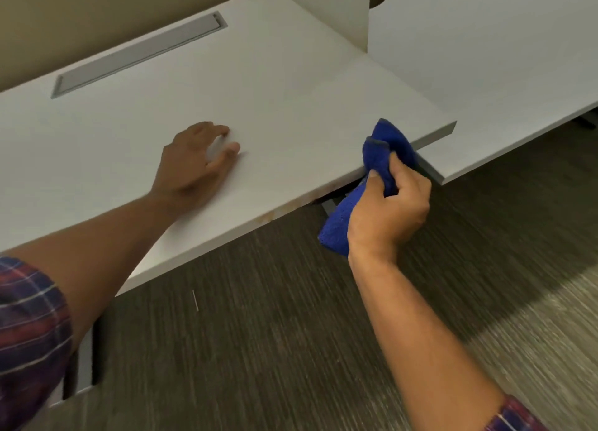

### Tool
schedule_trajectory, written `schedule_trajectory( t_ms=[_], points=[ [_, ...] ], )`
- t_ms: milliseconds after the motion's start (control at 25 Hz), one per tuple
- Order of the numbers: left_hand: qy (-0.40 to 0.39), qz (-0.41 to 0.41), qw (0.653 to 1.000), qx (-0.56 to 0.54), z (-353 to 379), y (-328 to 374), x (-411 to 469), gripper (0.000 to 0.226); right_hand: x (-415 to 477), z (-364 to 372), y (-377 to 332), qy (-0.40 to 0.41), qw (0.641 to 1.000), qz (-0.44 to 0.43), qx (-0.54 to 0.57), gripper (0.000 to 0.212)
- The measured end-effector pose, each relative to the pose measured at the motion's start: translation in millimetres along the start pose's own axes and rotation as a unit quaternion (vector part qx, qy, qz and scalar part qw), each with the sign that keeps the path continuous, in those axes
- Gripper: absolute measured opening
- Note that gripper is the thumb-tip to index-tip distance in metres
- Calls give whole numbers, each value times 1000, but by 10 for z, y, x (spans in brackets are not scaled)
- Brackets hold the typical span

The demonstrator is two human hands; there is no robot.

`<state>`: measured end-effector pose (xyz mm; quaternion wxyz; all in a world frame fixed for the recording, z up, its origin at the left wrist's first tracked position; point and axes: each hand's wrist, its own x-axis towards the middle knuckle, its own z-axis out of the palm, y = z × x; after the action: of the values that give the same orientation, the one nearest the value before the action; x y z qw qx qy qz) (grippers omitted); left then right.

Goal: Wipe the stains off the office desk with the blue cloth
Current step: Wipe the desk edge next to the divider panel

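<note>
The white office desk (pixel 284 106) runs across the upper half of the view. Brownish stains (pixel 275 215) mark its front edge near the right corner. My right hand (pixel 391 210) is shut on the bunched blue cloth (pixel 382 158), which is pressed against the desk's front edge by that corner; part of the cloth hangs below the hand. My left hand (pixel 197 165) rests flat on the desktop with its fingers spread, holding nothing.
A grey cable-tray lid (pixel 139 55) is set into the back of the desk. A white divider panel (pixel 326 13) stands at the right, with a second white desk (pixel 501 74) beyond it. Dark striped carpet (pixel 291 333) lies below.
</note>
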<state>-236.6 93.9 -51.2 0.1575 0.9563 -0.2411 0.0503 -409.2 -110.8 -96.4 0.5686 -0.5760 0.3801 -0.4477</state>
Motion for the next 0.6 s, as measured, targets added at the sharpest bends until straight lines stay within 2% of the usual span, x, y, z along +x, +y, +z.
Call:
schedule_trajectory(
  t_ms=[160, 320, 480, 600],
  points=[
    [1, 3, 1000, 8, 17, -31, 17, 55, -517, 160, 4, -15, 1000, -8, 11, 30],
    [-1, 3, 1000, 0, 5, -35, 11, 55, -832, 71, 52, -81, 996, -35, 11, 34],
    [-4, 3, 1000, -3, 1, -37, -2, 56, -500, -38, 70, 31, 999, 6, 44, 34],
    [-2, 2, 1000, -4, 7, -42, 7, 58, -451, 95, 57, 13, 1000, 6, 24, 33]
  ],
)
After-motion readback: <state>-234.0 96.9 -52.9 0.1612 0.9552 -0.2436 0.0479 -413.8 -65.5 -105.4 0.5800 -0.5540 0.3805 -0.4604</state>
